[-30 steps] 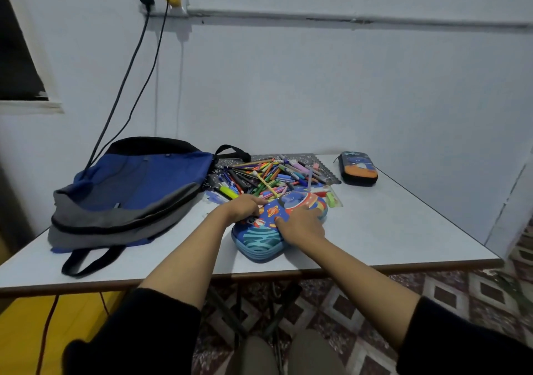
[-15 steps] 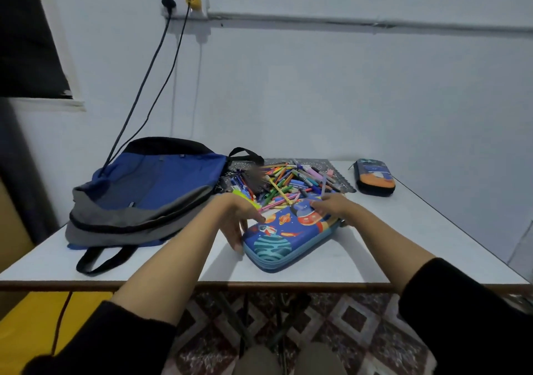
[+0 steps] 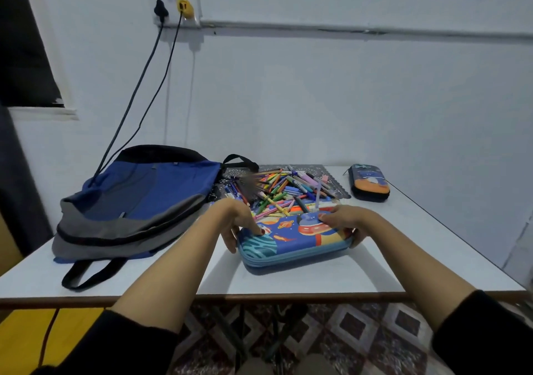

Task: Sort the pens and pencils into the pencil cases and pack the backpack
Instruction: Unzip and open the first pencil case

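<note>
Swung round from its diagonal, the pencil case (image 3: 291, 244) now lies crosswise on the table (image 3: 317, 279), long axis left to right, just before the pens (image 3: 285, 190). Left hand (image 3: 239, 223) clasps its left end, right hand (image 3: 346, 220) its right. Best to steady one end and find the zip.

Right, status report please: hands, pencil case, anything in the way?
Left hand and right hand grip the blue pencil case by its ends. Case looks closed, flat on table. Pen pile close behind it.
</note>
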